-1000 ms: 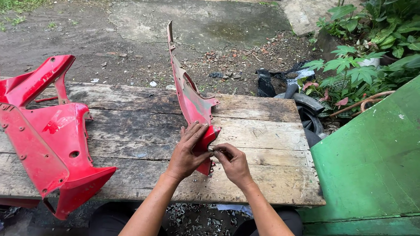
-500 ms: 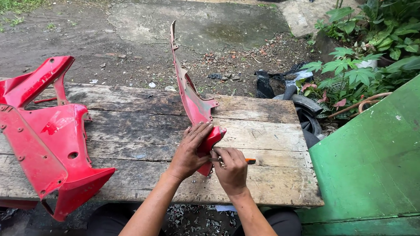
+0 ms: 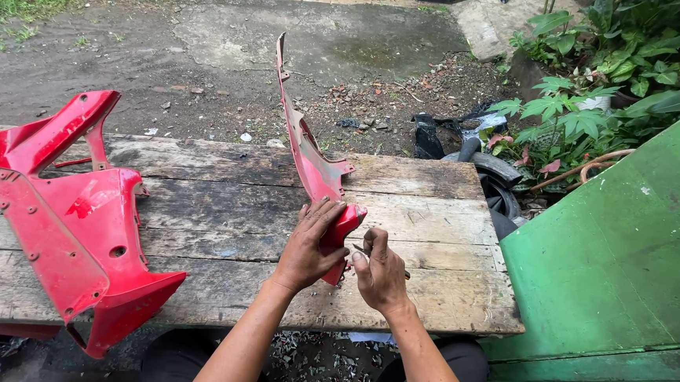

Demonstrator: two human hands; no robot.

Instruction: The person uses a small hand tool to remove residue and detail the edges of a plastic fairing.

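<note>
On the wooden tabletop (image 3: 196, 229), left hand (image 3: 310, 248) clamps the narrow red panel (image 3: 310, 162) while right hand (image 3: 380, 274), closed on a small tool (image 3: 361, 250), works its edge; steady bracing needed next.

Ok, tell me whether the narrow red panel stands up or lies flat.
Standing on edge: the narrow red panel rises from the plank table, steadied by the left hand.

left hand (image 3: 310, 248): palm down, fingers curled in a grip | right hand (image 3: 380, 274): fist-like, thumb up | forearms converging
</note>
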